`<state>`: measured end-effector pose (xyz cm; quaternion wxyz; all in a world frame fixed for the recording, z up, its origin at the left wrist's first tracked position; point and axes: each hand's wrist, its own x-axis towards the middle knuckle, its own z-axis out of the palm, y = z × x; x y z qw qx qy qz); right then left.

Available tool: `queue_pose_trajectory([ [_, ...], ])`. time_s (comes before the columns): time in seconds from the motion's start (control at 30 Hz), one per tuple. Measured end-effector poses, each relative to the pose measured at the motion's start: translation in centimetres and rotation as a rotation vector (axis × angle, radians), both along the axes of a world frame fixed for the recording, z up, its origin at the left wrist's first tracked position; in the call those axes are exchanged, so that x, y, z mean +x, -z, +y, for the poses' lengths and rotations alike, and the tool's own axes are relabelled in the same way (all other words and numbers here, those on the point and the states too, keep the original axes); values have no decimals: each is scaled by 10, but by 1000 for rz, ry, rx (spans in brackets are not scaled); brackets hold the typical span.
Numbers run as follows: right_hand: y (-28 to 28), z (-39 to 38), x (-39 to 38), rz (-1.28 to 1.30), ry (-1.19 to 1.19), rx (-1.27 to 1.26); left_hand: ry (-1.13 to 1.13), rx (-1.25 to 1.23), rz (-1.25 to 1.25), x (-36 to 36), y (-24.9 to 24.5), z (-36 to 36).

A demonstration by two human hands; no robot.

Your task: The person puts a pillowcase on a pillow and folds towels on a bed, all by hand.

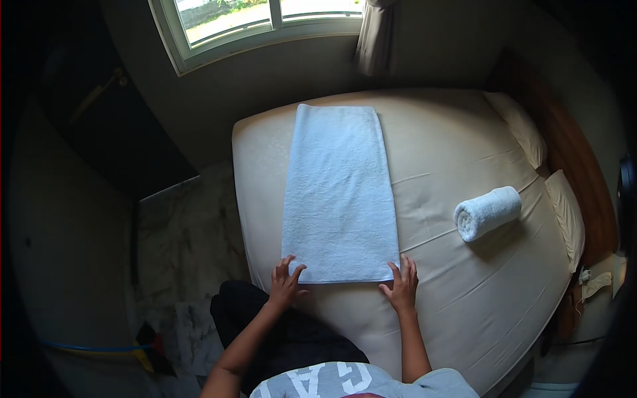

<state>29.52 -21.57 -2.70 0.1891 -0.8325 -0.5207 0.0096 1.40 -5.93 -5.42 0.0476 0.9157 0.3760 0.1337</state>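
Observation:
A white towel (340, 192), folded into a long flat rectangle, lies across the bed with its short near edge toward me. At its near left corner is my left hand (285, 283), fingers spread and curved, fingertips at the towel's side edge. My right hand (402, 285) is at the near right corner in much the same pose, thumb and fingers apart. Neither hand grips the cloth; whether the fingertips press on it is hard to tell. To the right, a rolled white towel (490, 213) rests on the sheet, its spiral end facing left.
The bed (431, 159) has a cream fitted sheet with some creases. Two pillows (565, 219) lean by the wooden headboard (587, 166) on the right. Beyond the bed are a window (272, 26) and a grey curtain (377, 40). A dark door (113, 113) stands at left above marbled floor (189, 232).

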Motion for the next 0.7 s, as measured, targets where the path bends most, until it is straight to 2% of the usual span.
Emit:
queue_pose_trajectory([
  [0.07,28,1,3,-58,-151,26,188,-22,81,0,37,8],
  [0.1,44,2,8,-85,-228,27,178,-59,-12,4,15,9],
  [0.2,55,16,29,-216,-372,116,277,-14,55,-4,29,37],
  [0.23,62,22,38,-260,-400,149,299,91,15,-5,25,42],
  [0.3,57,35,46,-280,-434,214,345,28,-90,-12,28,50],
  [0.33,42,41,46,-191,-410,137,367,-2,-145,-13,29,54],
  [0.4,22,48,49,-9,-350,-22,254,-233,-127,-9,5,58],
  [0.43,19,53,56,57,-332,14,199,-349,-115,-6,-5,62],
  [0.53,9,65,81,580,-96,-42,58,-608,-172,-4,3,84],
  [0.57,39,67,99,891,-183,98,114,-646,-333,-5,14,92],
  [0.67,41,75,110,1100,49,78,-53,-914,-331,-9,39,115],
  [0.7,40,75,106,969,56,136,-134,-892,-307,-4,35,114],
])
